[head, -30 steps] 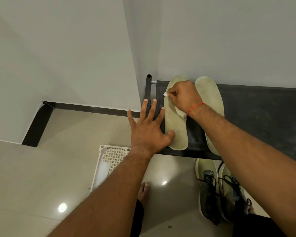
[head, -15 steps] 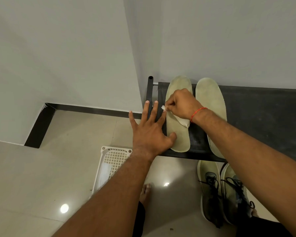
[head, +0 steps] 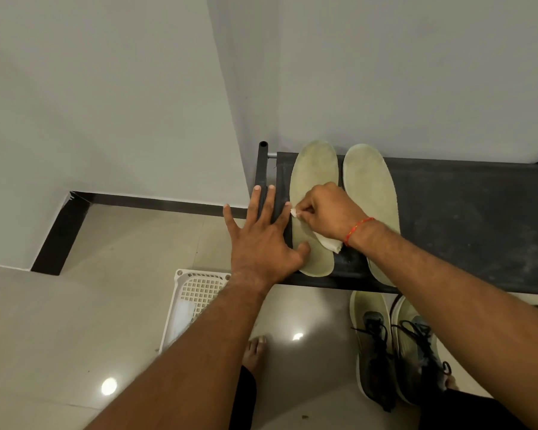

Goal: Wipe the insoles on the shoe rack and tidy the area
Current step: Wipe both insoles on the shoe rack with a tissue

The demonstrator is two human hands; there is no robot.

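Two insoles on the shoe rack [head: 466, 225]; wiping left insole [head: 312, 169]. Right hand [head: 330, 212] pinching tissue [head: 331, 243], left hand [head: 261, 240] spread flat, steadying. Next, probably: right insole [head: 368, 181].

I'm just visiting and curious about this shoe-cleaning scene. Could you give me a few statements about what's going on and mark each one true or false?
1. The right hand holds a white cloth on the left insole. True.
2. The left hand is lifted in the air, touching nothing. False: it lies flat on the shoe rack, its thumb pressing on the left insole's edge.
3. Two insoles lie side by side on the rack. True; the right insole is beside the left one.
4. The pair of shoes sits on top of the rack. False: it stands on the floor in front of it.
5. A white basket stands on the floor. True.
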